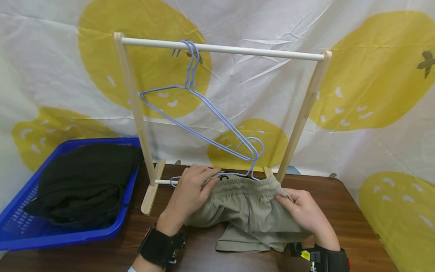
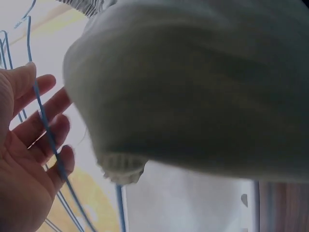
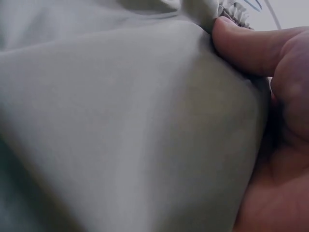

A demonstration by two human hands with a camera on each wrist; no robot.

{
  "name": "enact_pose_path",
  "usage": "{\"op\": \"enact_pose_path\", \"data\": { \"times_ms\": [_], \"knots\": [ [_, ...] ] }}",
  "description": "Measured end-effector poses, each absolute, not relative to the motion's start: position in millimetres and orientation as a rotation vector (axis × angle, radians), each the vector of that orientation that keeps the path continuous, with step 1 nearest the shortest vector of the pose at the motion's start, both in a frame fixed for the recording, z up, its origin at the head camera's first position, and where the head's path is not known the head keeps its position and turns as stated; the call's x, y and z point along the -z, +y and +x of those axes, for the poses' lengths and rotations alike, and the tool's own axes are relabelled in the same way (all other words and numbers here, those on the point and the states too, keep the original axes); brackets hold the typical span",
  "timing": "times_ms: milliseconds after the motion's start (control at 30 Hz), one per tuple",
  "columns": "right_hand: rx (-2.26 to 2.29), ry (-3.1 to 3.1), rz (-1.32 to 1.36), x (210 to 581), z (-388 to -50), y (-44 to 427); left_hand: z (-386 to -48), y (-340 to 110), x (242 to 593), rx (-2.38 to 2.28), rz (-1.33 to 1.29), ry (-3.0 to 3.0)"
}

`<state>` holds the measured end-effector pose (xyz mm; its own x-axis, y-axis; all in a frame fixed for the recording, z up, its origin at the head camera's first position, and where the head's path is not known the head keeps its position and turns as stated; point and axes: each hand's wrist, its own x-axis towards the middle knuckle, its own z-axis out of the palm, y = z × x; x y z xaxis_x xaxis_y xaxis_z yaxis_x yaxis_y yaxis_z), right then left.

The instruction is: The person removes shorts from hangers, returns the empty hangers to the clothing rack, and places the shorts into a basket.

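Grey-green shorts [image 1: 244, 207] with a gathered elastic waistband hang over the dark wooden table. A blue-purple wire clothes hanger [image 1: 254, 164] slants at the waistband, its right arm going inside the shorts. My left hand [image 1: 190, 196] holds the hanger's left end; in the left wrist view the wire runs between thumb and curved fingers [image 2: 59, 128]. With thumb and fingers, my right hand [image 1: 302, 207] pinches the right end of the waistband. Cloth covers most of the right wrist view, where the thumb [image 3: 246, 46] presses on the shorts [image 3: 120, 111] and the other fingers are hidden.
Behind the shorts stands a wooden rack with a white top rail [image 1: 238, 49]. Two matching hangers [image 1: 204, 100] hang from it, tilted down to the right. At left is a blue plastic basket [image 1: 68, 238] with folded black clothing [image 1: 88, 181]. A lemon-patterned cloth [image 1: 272, 22] covers the wall.
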<state>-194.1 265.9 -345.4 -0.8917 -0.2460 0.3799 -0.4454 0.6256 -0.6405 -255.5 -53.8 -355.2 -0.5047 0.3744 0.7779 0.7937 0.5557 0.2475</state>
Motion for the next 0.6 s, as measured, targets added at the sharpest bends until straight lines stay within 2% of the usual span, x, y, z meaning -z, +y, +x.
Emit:
{"op": "enact_pose_path", "data": {
  "times_ms": [233, 600],
  "knots": [
    [-1.140, -2.587, 0.628, 345, -193, 269, -255, -51, 356, 0.835, -0.948, -2.108],
    [-1.177, -2.638, 0.544, 340, -188, 279, -256, -54, 357, 0.884, -0.913, -2.049]
  ]
}}
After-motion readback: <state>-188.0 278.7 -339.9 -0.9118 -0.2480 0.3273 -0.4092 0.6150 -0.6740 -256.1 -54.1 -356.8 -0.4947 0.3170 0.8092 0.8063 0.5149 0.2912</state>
